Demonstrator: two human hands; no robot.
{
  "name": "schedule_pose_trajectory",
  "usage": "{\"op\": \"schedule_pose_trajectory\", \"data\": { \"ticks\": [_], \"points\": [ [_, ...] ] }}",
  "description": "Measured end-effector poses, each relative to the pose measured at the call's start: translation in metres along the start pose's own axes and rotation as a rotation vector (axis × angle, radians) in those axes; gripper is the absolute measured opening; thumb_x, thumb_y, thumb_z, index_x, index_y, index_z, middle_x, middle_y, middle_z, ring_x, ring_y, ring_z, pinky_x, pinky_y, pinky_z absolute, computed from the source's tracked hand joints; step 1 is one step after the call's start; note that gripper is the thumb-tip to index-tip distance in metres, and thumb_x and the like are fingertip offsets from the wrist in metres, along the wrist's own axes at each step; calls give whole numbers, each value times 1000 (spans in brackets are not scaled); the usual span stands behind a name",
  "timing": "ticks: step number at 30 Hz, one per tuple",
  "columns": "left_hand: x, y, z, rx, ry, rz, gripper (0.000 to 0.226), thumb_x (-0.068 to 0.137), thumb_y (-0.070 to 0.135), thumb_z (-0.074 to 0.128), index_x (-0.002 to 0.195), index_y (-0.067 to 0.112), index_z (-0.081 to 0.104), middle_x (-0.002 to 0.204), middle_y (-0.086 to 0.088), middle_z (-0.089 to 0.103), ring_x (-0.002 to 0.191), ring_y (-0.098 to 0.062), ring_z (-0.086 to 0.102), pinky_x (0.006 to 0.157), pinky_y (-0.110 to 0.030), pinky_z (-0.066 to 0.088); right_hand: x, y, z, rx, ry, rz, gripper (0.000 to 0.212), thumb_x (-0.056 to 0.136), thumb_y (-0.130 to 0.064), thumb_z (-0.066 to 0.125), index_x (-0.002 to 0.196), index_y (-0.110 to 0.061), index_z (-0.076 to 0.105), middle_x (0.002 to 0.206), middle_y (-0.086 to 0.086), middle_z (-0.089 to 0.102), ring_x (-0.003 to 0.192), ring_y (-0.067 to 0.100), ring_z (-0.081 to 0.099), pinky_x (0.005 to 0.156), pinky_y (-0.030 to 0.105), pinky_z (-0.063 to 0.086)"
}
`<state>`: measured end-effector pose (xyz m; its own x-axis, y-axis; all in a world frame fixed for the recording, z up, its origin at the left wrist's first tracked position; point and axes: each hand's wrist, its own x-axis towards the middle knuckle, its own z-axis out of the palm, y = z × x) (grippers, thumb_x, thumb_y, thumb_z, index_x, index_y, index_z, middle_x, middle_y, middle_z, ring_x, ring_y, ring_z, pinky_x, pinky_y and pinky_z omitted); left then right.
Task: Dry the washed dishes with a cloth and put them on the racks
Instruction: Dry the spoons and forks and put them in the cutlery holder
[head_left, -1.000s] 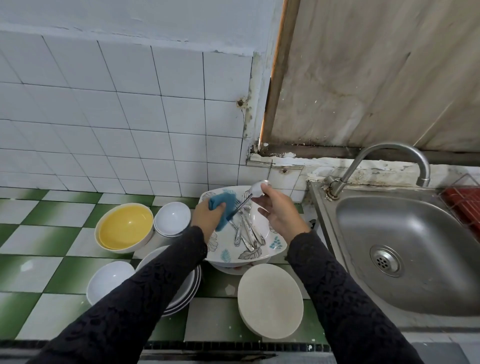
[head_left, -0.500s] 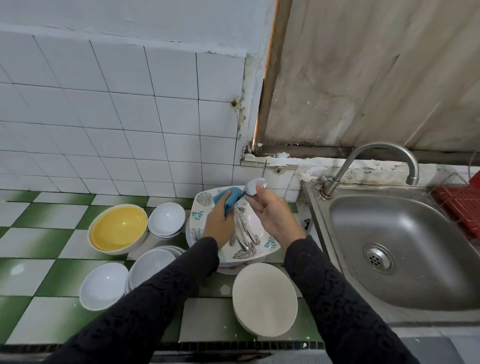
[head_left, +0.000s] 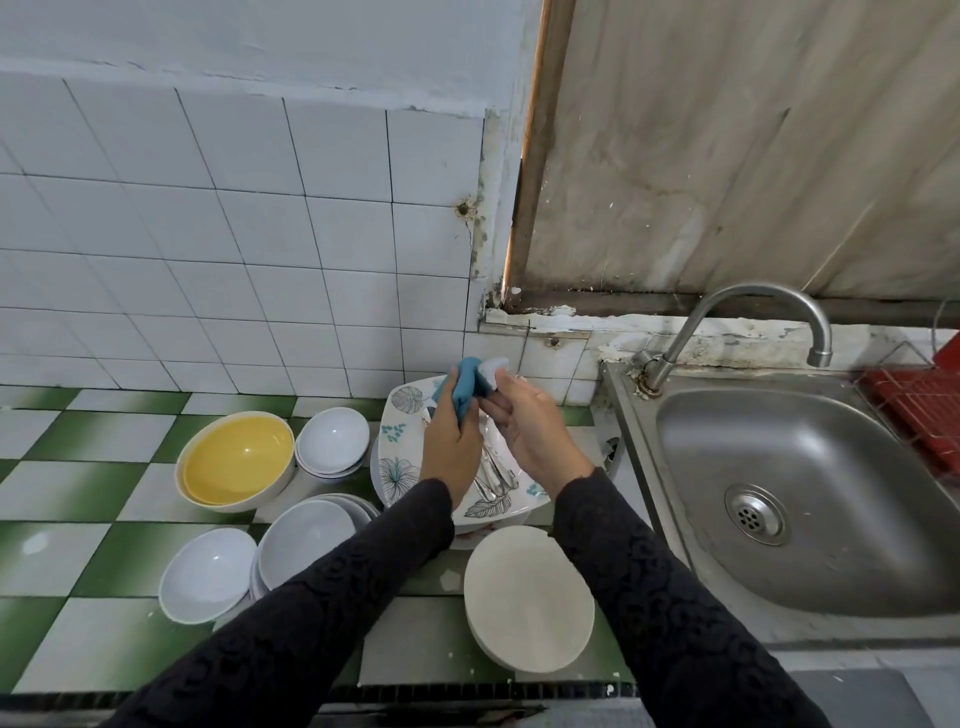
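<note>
My left hand (head_left: 451, 447) grips a blue cloth (head_left: 464, 387) and presses it against the bowl of a metal spoon (head_left: 493, 369). My right hand (head_left: 530, 426) holds that spoon by its handle, which is mostly hidden by the fingers. Both hands hover over a leaf-patterned plate (head_left: 402, 457) that carries several more pieces of cutlery (head_left: 496, 475). A yellow bowl (head_left: 236, 460), stacked white bowls (head_left: 332, 441), two more white bowls (head_left: 208, 574) (head_left: 306, 540) and an upturned beige plate (head_left: 527, 597) sit on the green-and-white tiled counter (head_left: 78, 478).
A steel sink (head_left: 810, 493) with a curved tap (head_left: 753, 322) lies to the right. A red rack (head_left: 922, 402) shows at the far right edge. A white tiled wall (head_left: 234, 249) rises behind the counter.
The cloth has slid from the spoon's handle up to its bowl and now wraps it. Both hands have risen slightly toward the wall.
</note>
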<state>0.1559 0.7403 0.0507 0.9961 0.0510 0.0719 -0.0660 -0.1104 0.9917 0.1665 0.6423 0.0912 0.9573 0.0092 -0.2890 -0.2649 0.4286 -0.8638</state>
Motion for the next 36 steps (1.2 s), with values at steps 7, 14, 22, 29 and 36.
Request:
{"op": "schedule_pose_trajectory", "data": {
  "ticks": [7,14,22,29,36],
  "points": [
    [22,25,6,-473,124,-329,27,104,23,44,128,11,53,121,-12,62,114,-24,61,101,-39,49,-8,15,12,-497,-5,-37,49,107,-44,38,141,-13,56,137,5,61,126,13,56,109,29,44],
    [21,26,-5,-830,15,-396,32,104,17,43,133,5,51,127,-15,63,117,-26,62,103,-40,49,-1,16,1,-1209,7,-229,51,111,-37,16,161,-33,8,170,0,-4,155,34,-10,120,63,-6],
    [25,12,-22,-674,0,-406,33,94,12,62,126,4,57,121,-17,66,111,-29,65,91,-39,56,5,19,-9,-1434,-61,-260,47,111,-37,16,155,-42,29,170,-7,5,155,29,-13,117,62,-14],
    [36,-12,-50,-468,-13,-464,29,92,2,62,121,2,59,109,-14,69,89,-20,67,68,-27,58,10,9,-37,-1612,231,-460,40,106,-28,42,144,-19,50,152,1,47,155,25,15,122,52,-4],
    [43,-16,-61,-563,19,-470,30,95,13,61,123,1,58,120,-17,66,102,-28,66,77,-34,60,10,21,-56,-1468,51,-280,35,104,-38,52,79,-14,61,74,0,63,68,20,54,58,32,36]
  ]
}}
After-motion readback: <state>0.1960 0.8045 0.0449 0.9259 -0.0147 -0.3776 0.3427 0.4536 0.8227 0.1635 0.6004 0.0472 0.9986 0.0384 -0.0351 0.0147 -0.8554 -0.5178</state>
